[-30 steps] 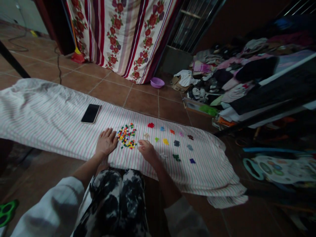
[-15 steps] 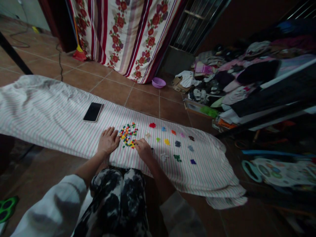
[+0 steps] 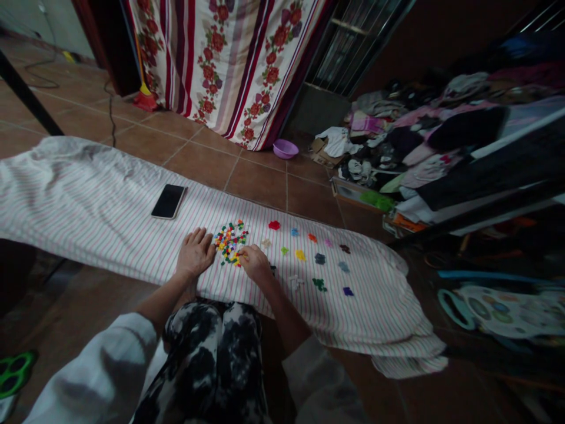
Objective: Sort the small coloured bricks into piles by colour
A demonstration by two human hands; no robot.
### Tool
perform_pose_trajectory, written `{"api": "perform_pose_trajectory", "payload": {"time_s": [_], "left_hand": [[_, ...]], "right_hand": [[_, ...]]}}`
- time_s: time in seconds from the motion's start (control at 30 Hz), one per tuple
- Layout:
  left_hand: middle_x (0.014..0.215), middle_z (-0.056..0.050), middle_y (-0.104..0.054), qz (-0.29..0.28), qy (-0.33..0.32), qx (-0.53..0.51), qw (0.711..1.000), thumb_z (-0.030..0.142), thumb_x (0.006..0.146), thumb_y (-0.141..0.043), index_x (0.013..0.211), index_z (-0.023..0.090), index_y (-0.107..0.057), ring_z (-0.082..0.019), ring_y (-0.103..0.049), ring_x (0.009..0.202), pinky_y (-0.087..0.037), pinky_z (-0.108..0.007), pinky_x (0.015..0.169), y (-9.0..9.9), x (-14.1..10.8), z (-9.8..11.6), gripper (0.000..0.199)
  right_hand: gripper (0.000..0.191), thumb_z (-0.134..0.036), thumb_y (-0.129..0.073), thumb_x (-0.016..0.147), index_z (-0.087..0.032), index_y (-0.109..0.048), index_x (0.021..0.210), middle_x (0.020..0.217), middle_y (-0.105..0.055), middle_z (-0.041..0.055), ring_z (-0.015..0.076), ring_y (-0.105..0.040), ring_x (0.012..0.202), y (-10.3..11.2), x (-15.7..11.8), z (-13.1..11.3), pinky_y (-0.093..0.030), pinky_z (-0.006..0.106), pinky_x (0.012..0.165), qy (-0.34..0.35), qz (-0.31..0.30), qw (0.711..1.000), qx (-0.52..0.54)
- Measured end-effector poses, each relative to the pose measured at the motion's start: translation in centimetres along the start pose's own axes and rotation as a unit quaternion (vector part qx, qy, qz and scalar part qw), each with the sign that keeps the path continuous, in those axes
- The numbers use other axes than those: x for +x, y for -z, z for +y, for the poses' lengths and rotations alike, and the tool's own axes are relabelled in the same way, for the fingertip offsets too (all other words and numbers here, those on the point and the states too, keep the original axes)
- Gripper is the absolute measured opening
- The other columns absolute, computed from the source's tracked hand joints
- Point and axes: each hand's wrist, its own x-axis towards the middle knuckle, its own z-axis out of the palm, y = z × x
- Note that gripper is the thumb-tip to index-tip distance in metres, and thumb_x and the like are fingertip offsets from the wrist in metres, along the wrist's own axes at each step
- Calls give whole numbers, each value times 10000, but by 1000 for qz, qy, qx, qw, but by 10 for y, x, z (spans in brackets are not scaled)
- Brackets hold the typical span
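Note:
My left hand [image 3: 195, 254] lies flat on a striped cloth [image 3: 110, 200], fingers apart, just left of a heap of tiny multicoloured plastic pieces [image 3: 230, 242]. My right hand [image 3: 256, 265] is curled with its fingertips at the heap's lower edge; whether they pinch a piece is hidden. To the right, small single-colour groups stand in rows, including a red group [image 3: 274, 225], a yellow group [image 3: 300, 255] and a purple group [image 3: 348, 291]. A black smartphone [image 3: 168, 201] lies on the cloth beyond my left hand.
The cloth lies across my knees, in black-and-white patterned trousers [image 3: 212, 359], and over a brown tile floor [image 3: 256, 182]. Beyond stand a floral striped curtain [image 3: 229, 65] and a purple bowl [image 3: 285, 149]. A heap of clothes [image 3: 424, 141] fills the right.
My right hand has shifted slightly toward the heap's lower edge, and the view has turned a little. My left hand stays flat on the cloth.

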Motion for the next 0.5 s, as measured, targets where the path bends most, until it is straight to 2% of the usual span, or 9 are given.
{"api": "perform_pose_trajectory", "payload": {"time_s": [0.17, 0.3, 0.5], "left_hand": [[1410, -136, -569, -2, 4, -2, 1000, 375, 925, -404, 1223, 190, -625, -297, -444, 1379, -335, -464, 1136, -1, 0, 0, 415], [1413, -147, -566, -6, 2, -3, 1000, 382, 932, -394, 1234, 178, -624, -307, -444, 1380, -324, -474, 1142, -1, 0, -1, 430], [1405, -129, -574, -6, 5, -20, 1000, 383, 933, -385, 1232, 194, -622, -299, -444, 1379, -324, -474, 1140, 1, -1, 0, 425]], "right_hand": [[143, -180, -545, 765, -226, -655, 844, 771, -679, 1, 162, -638, 717, 9, -2, 2, -520, 275, 741, -50, 46, 993, 97], [155, -236, -517, 744, -227, -640, 837, 733, -667, -4, 156, -632, 667, 26, -7, 15, -525, 265, 666, -91, 91, 980, 150], [254, -282, -481, 720, -211, -683, 856, 773, -694, 21, 174, -646, 704, 59, -27, 44, -531, 282, 698, -119, 154, 972, 132]]}}
